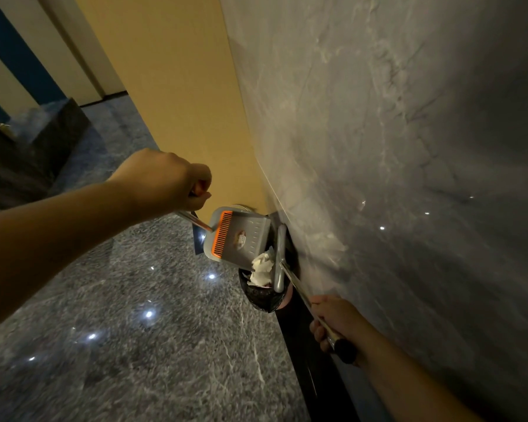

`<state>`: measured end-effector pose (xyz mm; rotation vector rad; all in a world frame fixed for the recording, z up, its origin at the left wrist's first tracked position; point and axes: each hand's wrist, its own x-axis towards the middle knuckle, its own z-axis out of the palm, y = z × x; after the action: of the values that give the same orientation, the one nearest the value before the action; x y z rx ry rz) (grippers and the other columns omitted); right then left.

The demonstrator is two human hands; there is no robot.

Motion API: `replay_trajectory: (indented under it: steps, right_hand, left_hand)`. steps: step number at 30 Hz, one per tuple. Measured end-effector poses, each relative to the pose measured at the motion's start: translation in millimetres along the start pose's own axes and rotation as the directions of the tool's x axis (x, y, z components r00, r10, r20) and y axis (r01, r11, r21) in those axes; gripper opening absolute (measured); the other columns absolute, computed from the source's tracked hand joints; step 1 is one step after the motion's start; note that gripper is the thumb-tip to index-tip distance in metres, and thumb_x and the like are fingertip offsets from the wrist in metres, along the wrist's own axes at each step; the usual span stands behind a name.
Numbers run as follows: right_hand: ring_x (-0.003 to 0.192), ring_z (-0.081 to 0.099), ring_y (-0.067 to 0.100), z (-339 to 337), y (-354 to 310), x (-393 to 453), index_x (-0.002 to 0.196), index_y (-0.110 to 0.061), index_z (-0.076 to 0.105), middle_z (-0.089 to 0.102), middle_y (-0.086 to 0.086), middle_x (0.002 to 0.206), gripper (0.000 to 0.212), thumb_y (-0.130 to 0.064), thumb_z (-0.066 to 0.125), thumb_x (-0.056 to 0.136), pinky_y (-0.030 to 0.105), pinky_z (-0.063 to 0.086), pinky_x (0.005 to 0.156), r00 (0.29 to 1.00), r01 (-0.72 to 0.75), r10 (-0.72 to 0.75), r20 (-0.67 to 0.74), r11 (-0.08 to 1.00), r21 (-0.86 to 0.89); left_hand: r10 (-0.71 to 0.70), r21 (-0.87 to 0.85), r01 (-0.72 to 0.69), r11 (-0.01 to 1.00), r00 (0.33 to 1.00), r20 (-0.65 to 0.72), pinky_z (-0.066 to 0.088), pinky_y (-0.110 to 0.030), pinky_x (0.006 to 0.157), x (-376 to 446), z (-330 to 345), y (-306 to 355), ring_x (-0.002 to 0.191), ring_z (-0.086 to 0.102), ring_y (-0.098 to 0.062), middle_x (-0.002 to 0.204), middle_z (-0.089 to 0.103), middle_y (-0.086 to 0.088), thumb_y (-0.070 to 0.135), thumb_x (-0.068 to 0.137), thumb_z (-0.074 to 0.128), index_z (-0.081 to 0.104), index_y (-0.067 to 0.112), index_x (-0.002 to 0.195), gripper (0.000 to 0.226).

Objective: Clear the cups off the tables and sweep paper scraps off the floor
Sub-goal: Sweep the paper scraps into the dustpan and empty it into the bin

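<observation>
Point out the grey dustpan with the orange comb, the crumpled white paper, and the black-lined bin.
Grey dustpan with orange comb (244, 239), head view, pan floor.
Crumpled white paper (261, 268), head view, centre.
Black-lined bin (264, 300), head view, near rim.

- We see a grey dustpan (240, 236) with an orange comb (223, 234) along its edge;
- white crumpled paper scraps (261, 268) over a black bin bag (261, 296);
- a grey broom head (279, 258) on a silver handle (299, 289);
- dark grey floor (134, 345) veined white;
- a yellow wall panel (171, 86) beside a grey marbled wall (378, 147).
</observation>
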<state>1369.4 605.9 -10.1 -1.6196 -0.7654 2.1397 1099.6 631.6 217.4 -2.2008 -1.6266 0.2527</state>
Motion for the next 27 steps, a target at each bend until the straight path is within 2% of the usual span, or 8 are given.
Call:
replay_trajectory:
  steps: [6, 11, 18, 21, 23, 27]
  right_hand:
    - [0.036, 0.042, 0.010, 2.1, -0.6, -1.5, 0.092, -0.014, 0.051, 0.042, 0.008, 0.063, 0.017, -0.015, 0.035, 0.099, 0.016, 0.033, 0.035, 0.999, 0.031, -0.031, -0.011, 0.999, 0.017]
    - [0.037, 0.042, 0.010, 4.7, -3.5, -7.1, 0.089, -0.015, 0.052, 0.043, 0.008, 0.064, 0.020, -0.013, 0.035, 0.099, 0.015, 0.032, 0.034, 0.999, 0.032, -0.032, -0.008, 0.999, 0.010]
    - [0.031, 0.042, 0.009, 4.7, -5.2, -9.7, 0.088, -0.015, 0.050, 0.042, 0.007, 0.062, 0.019, -0.014, 0.035, 0.100, 0.015, 0.033, 0.033, 1.000, -0.004, 0.003, 0.018, 0.999, 0.047]
    - [0.033, 0.044, 0.008, 4.2, -5.9, -11.2, 0.088, -0.016, 0.051, 0.043, 0.006, 0.064, 0.020, -0.014, 0.036, 0.100, 0.015, 0.033, 0.035, 1.000, 0.003, -0.004, 0.030, 0.999, 0.047]
    - [0.035, 0.044, 0.008, 3.0, -5.0, -10.9, 0.088, -0.017, 0.052, 0.044, 0.005, 0.065, 0.020, -0.015, 0.036, 0.099, 0.016, 0.032, 0.036, 1.000, 0.008, -0.009, 0.030, 0.999, 0.039]
    - [0.036, 0.042, 0.008, 0.6, -2.5, -8.5, 0.093, -0.016, 0.049, 0.042, 0.005, 0.061, 0.014, -0.017, 0.036, 0.098, 0.017, 0.031, 0.038, 0.999, 0.022, -0.022, 0.033, 1.000, 0.010]
  left_hand:
    - [-0.017, 0.008, 0.017, 1.000, 1.000, -0.020, 0.053, -0.031, 0.056, -0.1, -12.5, -7.0, 0.054, 0.052, -0.015, 0.066, 0.057, 0.004, 0.052, 0.085, 0.050, 0.062, 0.026, 0.103, 0.033]
    - [-0.014, 0.027, 0.014, 1.000, 1.000, -0.001, 0.054, -0.032, 0.062, 1.0, -22.8, -10.1, 0.060, 0.056, -0.018, 0.070, 0.060, 0.002, 0.048, 0.090, 0.055, 0.061, 0.026, 0.108, 0.029]
    - [-0.016, -0.002, 0.015, 1.000, 0.998, -0.055, 0.048, -0.027, 0.055, 2.4, -33.3, -16.0, 0.055, 0.049, -0.014, 0.065, 0.052, 0.005, 0.047, 0.088, 0.058, 0.064, 0.025, 0.106, 0.029]
    - [-0.016, 0.003, 0.016, 1.000, 1.000, -0.023, 0.047, -0.025, 0.055, 6.8, -18.6, -4.9, 0.056, 0.049, -0.012, 0.064, 0.046, 0.009, 0.049, 0.089, 0.057, 0.061, 0.027, 0.106, 0.028]
    - [-0.036, 0.003, 0.036, 0.999, 0.999, 0.018, 0.039, -0.021, 0.051, 10.6, 0.5, 8.4, 0.057, 0.048, -0.010, 0.064, 0.044, 0.011, 0.049, 0.092, 0.054, 0.059, 0.028, 0.109, 0.028]
    - [-0.092, -0.050, 0.097, 0.994, 0.990, 0.103, 0.041, -0.023, 0.054, 10.3, 40.6, 37.4, 0.063, 0.054, -0.013, 0.071, 0.052, 0.008, 0.048, 0.095, 0.051, 0.058, 0.028, 0.110, 0.026]
